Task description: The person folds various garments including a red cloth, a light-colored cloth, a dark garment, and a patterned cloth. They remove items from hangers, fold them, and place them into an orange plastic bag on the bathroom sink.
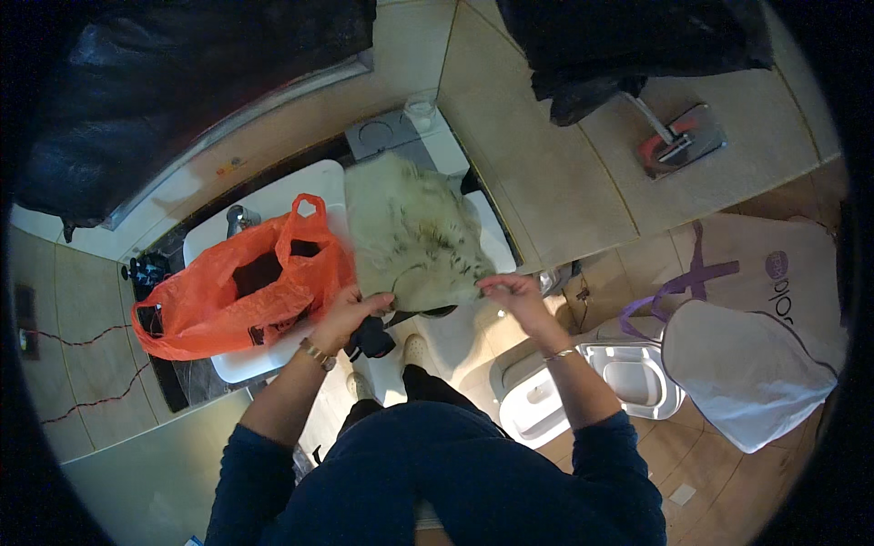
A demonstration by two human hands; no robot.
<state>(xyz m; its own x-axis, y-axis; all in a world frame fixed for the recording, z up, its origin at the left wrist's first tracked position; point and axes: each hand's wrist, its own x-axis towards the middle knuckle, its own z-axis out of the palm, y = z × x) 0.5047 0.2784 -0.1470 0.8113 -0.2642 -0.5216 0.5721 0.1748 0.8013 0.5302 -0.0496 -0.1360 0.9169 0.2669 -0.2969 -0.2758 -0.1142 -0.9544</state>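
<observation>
A pale green cloth (414, 232) with dark mottled marks in its middle is spread in front of me. At its near left corner my left hand (353, 314) is closed, thumb and fingers pinching the edge. Its near right corner is pinched by my right hand (517, 298). A small black bundle (370, 339) shows beside my left wrist; I cannot tell whether that hand holds it too. To the left, an orange plastic bag (228, 305) with upright handles lies over the white sink (320, 182), close to my left hand.
A metal tap (241, 218) stands behind the orange bag. A glass jar (421, 111) is at the back corner. On the right are a white plastic basin (537, 407), a white bag (742, 364) and a flat mop (678, 144). Black plastic sheeting (182, 91) hangs at the upper left.
</observation>
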